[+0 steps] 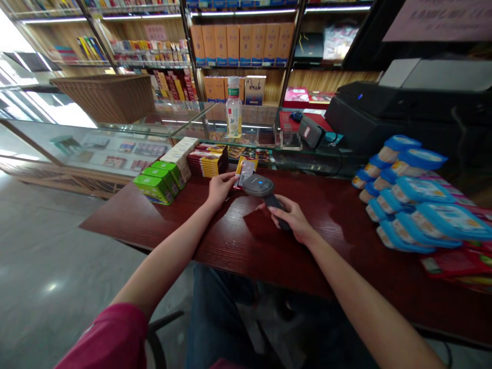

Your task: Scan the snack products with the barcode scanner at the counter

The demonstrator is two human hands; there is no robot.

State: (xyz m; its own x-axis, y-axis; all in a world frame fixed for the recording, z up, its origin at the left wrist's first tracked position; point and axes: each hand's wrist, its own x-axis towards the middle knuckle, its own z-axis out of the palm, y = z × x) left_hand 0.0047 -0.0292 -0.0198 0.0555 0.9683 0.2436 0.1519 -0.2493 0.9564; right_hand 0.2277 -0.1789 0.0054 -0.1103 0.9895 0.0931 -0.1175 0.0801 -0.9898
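My right hand (289,215) is wrapped round the grip of a dark grey barcode scanner (258,184), whose head faces left. Pinched at its left edge by my left hand (223,188) is a small yellow and red packet (246,168). The scanner head overlaps the packet's lower right part. Just behind my left hand is a stack of dark red and yellow boxes (209,159). Left of that stand a row of white boxes (180,154) and several green boxes (158,180).
Blue-lidded tubs (415,205) are stacked at the right of the dark wooden counter (230,246). A clear bottle (233,110) stands on the glass case behind. A wicker basket (111,97) is at the back left, a black machine (407,113) at the back right.
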